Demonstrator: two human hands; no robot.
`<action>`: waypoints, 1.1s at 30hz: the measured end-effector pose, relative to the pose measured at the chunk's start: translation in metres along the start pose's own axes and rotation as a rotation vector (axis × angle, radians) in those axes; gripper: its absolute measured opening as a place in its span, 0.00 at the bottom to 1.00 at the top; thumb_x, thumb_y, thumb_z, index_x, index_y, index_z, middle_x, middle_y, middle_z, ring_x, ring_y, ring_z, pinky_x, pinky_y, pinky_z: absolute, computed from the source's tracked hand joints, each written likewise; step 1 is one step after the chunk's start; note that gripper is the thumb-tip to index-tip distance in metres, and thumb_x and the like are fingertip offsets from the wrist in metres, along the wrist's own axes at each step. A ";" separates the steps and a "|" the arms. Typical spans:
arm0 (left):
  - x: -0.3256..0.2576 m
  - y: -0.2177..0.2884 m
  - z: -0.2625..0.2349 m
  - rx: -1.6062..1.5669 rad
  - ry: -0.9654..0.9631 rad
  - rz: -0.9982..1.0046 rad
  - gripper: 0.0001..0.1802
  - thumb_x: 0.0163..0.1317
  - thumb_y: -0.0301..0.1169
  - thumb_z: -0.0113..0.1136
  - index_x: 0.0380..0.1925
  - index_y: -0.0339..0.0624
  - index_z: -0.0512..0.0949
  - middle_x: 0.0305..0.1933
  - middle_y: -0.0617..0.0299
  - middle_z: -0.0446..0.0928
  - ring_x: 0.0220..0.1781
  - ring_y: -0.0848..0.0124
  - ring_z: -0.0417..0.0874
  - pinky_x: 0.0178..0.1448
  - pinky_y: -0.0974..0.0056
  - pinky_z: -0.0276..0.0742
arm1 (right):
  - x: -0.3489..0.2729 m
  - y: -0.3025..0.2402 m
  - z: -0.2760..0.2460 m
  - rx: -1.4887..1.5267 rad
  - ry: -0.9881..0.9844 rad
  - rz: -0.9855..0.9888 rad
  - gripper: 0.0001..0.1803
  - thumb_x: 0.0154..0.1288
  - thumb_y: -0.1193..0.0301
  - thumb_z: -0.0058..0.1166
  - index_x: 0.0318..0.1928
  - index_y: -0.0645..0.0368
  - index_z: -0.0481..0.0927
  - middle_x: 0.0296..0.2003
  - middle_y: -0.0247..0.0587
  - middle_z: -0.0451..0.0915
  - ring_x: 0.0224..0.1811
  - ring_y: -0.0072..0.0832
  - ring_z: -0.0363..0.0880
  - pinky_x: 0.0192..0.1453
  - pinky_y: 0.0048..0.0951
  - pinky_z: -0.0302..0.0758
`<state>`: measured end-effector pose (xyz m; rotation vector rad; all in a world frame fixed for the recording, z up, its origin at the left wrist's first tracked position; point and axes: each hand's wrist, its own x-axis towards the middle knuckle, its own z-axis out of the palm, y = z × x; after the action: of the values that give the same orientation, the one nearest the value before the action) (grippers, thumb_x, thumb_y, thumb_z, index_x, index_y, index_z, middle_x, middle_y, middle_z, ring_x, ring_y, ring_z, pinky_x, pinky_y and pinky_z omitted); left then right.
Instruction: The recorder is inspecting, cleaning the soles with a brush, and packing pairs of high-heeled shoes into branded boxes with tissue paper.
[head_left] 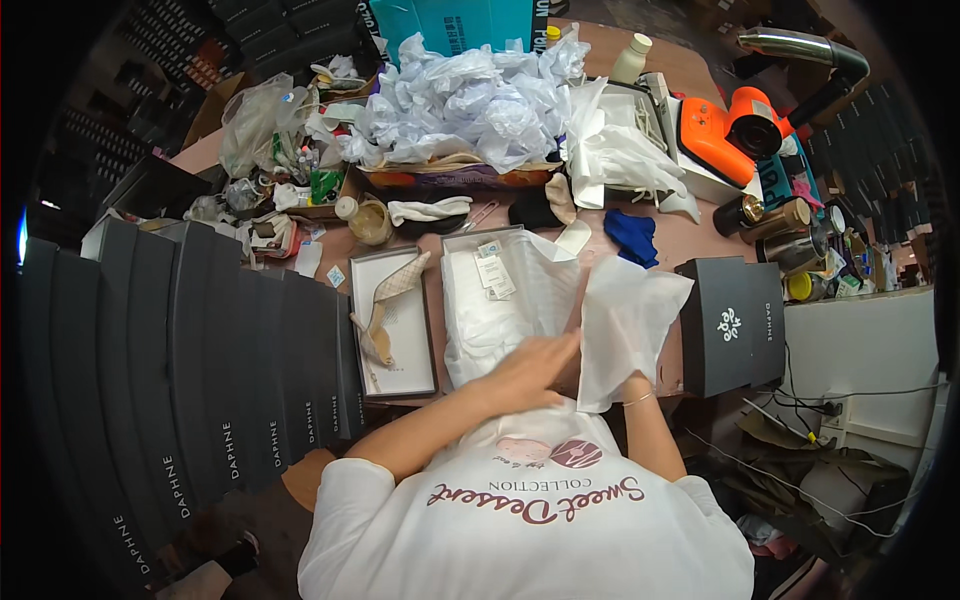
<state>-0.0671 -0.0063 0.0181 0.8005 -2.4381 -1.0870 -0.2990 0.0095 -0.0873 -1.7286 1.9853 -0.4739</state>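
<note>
My left hand [538, 362] reaches across in front of me with its fingers stretched out. They are slightly blurred and end beside a thin white translucent bag or sheet [630, 315]. The same white piece covers most of my right hand [634, 384], so its fingers are hidden. In front of my left hand lies an open shoebox [447, 300] lined with white tissue paper [548, 290], with tags [494, 272] on top. Left of it, a shallow box lid [395, 385] holds a beige checked shoe [376, 335].
Dark shoeboxes [220, 330] stand in a long row at the left, and a closed one [735, 325] is at the right. Crumpled white paper [470, 100] heaps at the back. An orange blower-like machine [715, 140], a jar [368, 222] and a blue cloth [630, 238] also lie on the table.
</note>
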 end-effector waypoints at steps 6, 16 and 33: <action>-0.029 -0.117 0.001 0.586 -0.307 -0.488 0.18 0.50 0.37 0.64 0.37 0.36 0.78 0.38 0.48 0.79 0.51 0.54 0.75 0.68 0.44 0.49 | -0.022 -0.077 -0.081 0.138 -0.886 -0.266 0.22 0.56 0.65 0.58 0.47 0.69 0.77 0.41 0.60 0.78 0.47 0.52 0.75 0.50 0.39 0.72; -0.041 -0.023 -0.065 -1.377 0.581 -0.490 0.25 0.65 0.44 0.54 0.56 0.42 0.66 0.45 0.63 0.75 0.45 0.75 0.76 0.50 0.68 0.72 | 0.014 -0.157 -0.032 0.962 -0.360 -0.077 0.14 0.67 0.66 0.51 0.40 0.67 0.78 0.33 0.41 0.76 0.34 0.19 0.70 0.37 0.22 0.67; -0.213 0.014 0.007 -0.941 1.262 -0.703 0.13 0.61 0.22 0.55 0.47 0.36 0.76 0.37 0.66 0.77 0.37 0.80 0.76 0.42 0.74 0.73 | -0.024 -0.224 0.063 0.621 -1.204 -0.694 0.15 0.70 0.64 0.47 0.39 0.66 0.74 0.32 0.35 0.76 0.31 0.21 0.67 0.38 0.25 0.70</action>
<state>0.0898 0.1373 0.0063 1.3748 -0.5023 -1.1727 -0.0763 0.0022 -0.0155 -1.5940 0.3373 -0.1297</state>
